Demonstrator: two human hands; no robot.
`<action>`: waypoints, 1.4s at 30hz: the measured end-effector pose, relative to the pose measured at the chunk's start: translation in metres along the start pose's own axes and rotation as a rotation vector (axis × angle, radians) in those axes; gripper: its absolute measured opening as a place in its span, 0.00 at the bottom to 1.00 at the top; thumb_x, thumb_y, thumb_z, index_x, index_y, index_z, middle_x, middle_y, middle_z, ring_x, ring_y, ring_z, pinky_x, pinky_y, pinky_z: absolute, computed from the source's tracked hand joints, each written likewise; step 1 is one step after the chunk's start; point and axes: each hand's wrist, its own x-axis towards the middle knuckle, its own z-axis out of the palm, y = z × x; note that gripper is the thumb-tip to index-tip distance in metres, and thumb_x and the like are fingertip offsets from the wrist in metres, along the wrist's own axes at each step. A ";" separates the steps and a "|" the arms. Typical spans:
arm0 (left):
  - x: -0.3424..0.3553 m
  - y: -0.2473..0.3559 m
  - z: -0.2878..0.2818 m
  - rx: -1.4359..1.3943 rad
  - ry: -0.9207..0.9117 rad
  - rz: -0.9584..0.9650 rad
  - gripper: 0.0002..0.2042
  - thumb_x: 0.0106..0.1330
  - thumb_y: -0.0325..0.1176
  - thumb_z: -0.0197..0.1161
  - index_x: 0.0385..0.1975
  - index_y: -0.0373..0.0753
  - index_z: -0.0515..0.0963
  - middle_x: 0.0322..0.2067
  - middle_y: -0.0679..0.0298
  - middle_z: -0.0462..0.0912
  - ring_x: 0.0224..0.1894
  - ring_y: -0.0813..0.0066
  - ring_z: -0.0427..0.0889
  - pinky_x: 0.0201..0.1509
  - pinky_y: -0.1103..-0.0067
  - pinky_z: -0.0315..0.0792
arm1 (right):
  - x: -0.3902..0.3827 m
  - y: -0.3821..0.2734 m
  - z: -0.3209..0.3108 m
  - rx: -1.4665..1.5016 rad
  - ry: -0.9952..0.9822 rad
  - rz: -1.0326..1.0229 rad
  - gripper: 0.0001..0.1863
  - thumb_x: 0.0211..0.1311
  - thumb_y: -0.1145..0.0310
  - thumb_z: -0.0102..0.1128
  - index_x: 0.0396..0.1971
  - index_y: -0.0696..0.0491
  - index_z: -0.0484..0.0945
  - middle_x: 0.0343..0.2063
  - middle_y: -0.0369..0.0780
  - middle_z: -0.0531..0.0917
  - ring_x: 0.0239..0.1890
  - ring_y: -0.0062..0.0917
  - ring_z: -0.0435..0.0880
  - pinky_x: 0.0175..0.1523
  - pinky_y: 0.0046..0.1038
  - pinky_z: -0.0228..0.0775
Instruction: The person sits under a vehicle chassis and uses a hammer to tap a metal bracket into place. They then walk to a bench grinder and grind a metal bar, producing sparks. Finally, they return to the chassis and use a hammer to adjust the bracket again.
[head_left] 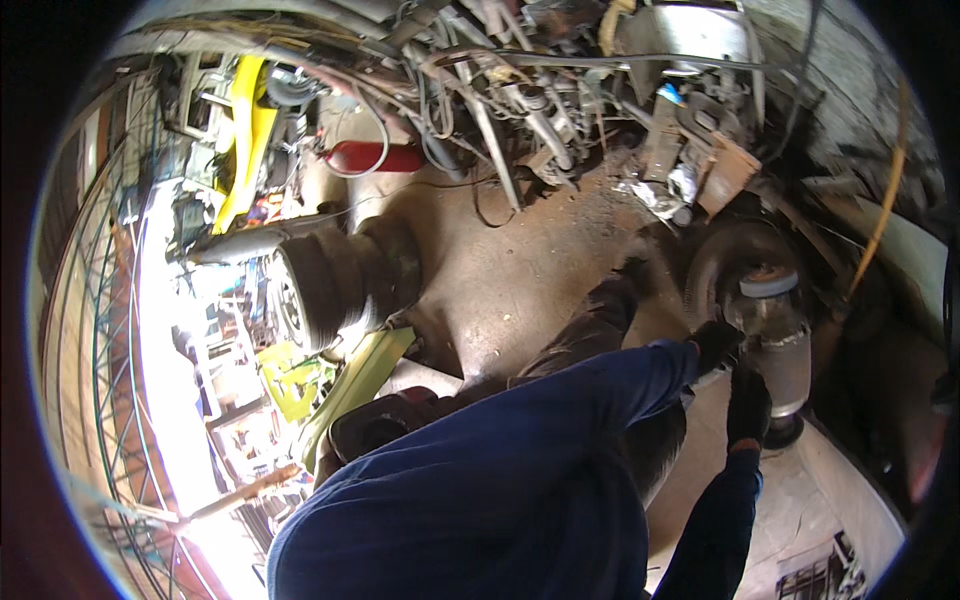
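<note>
Two hands, left point(716, 346) and right point(749, 400), at a grey cylinder's point(783, 365) edge, finger spread and grip unclear.

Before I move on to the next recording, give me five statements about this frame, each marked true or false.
1. The right hand is at the gray cylindrical part. True.
2. The left hand is on the red cylinder. False: it is by the gray cylindrical part, well away from the red cylinder.
3. Both sleeves are yellow. False: they are blue.
4. The red cylinder is left of both hands in the picture. True.
5. The wheel rims are right of both hands. False: they are left.
</note>
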 end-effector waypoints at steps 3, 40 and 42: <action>0.011 -0.008 0.002 0.046 0.004 0.031 0.18 0.77 0.47 0.58 0.48 0.38 0.83 0.38 0.58 0.88 0.37 0.63 0.89 0.40 0.67 0.82 | 0.006 0.006 0.002 0.002 -0.057 0.035 0.26 0.72 0.68 0.55 0.69 0.44 0.76 0.59 0.45 0.82 0.63 0.40 0.79 0.67 0.44 0.72; 0.052 -0.026 -0.004 0.502 -0.067 0.666 0.07 0.74 0.27 0.57 0.40 0.38 0.83 0.39 0.59 0.87 0.42 0.65 0.88 0.44 0.69 0.82 | 0.044 -0.013 -0.021 0.491 0.148 0.286 0.17 0.77 0.62 0.54 0.58 0.53 0.82 0.52 0.47 0.85 0.58 0.37 0.83 0.63 0.38 0.74; 0.040 -0.016 -0.002 0.482 -0.096 0.611 0.07 0.73 0.25 0.57 0.43 0.37 0.83 0.40 0.60 0.87 0.43 0.68 0.89 0.44 0.71 0.83 | 0.042 -0.011 -0.033 0.338 0.308 0.107 0.17 0.74 0.67 0.57 0.58 0.54 0.81 0.49 0.50 0.86 0.51 0.46 0.86 0.54 0.44 0.78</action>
